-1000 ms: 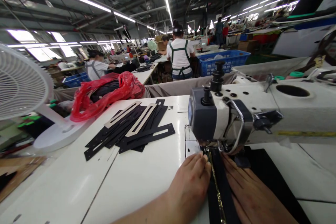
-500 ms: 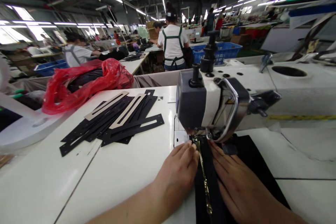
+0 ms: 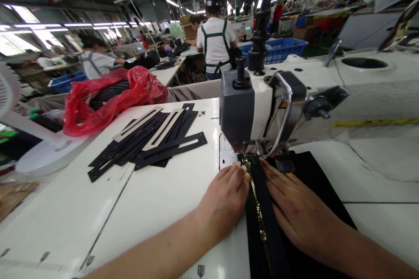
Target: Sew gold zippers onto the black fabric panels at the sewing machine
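Observation:
A black fabric piece (image 3: 314, 187) with a gold-toothed zipper (image 3: 254, 194) lies under the head of a white and grey sewing machine (image 3: 237, 104). The zipper's gold pull (image 3: 262, 234) hangs toward me. To the left of the teeth, close by the presser foot, my left hand (image 3: 227, 198) has its fingers bunched and closed on the zipper's edge; the fingertips are partly hidden. My right hand (image 3: 294, 205) lies flat on the fabric to the right of the zipper, fingers stretched toward the machine.
Left of the machine, black slotted strips (image 3: 131, 144) and two beige slotted strips (image 3: 165, 130) lie piled on the white table (image 3: 157, 200). Beyond are a red plastic bag (image 3: 144, 87) and a white fan (image 3: 36, 152). Co-workers (image 3: 216, 39) and a blue crate (image 3: 281, 50) are farther back.
My view has tipped down a little, showing more of the table's near edge. The zipper pull sits slightly closer to the machine head. Both hands keep about the same places beside the zipper.

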Tool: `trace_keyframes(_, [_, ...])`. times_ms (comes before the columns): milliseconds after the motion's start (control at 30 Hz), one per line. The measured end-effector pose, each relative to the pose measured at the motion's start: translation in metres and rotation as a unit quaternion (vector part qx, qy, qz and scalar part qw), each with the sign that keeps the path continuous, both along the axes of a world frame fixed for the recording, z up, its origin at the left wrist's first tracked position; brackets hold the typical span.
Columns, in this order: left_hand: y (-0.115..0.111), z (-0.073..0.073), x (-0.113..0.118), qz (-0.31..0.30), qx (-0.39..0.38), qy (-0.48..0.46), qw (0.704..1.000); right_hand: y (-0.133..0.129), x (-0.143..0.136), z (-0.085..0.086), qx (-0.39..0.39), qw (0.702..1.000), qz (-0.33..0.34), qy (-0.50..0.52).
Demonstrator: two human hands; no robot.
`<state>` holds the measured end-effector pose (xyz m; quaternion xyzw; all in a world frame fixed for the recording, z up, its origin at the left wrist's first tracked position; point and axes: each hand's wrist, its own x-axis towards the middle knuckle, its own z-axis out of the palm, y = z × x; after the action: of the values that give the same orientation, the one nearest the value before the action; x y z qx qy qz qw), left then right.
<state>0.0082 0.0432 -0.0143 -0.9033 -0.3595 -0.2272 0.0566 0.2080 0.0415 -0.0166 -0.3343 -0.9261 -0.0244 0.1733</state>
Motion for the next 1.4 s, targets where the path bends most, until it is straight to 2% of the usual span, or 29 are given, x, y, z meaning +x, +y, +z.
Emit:
trace_keyframes(400, [0.006, 0.001, 0.001, -0.021, -0.027, -0.025, 0.999, 0.003, 0.001, -0.003, 0.021, 1.000, -0.004, 0.000])
trace_keyframes(667, [0.018, 0.001, -0.002, 0.028, -0.040, -0.001, 0.999, 0.019, 0.001, -0.003, 0.001, 1.000, 0.008, 0.015])
trace_keyframes(833, [0.000, 0.002, -0.005, 0.001, 0.003, -0.005, 1.000, -0.003, 0.004, -0.003, 0.042, 0.999, -0.019, -0.001])
trace_keyframes(1000, [-0.017, -0.003, -0.006, -0.019, 0.024, -0.022, 0.999, -0.027, 0.004, -0.010, 0.063, 0.997, -0.012, -0.040])
trace_keyframes(1233, [-0.008, -0.005, -0.007, -0.018, 0.017, -0.017, 1.000, -0.019, -0.001, -0.006, 0.044, 0.998, -0.023, -0.031])
trace_keyframes(1400, [0.002, -0.002, -0.007, -0.023, 0.022, -0.028, 0.999, -0.010, -0.001, -0.009, 0.026, 0.999, -0.022, -0.009])
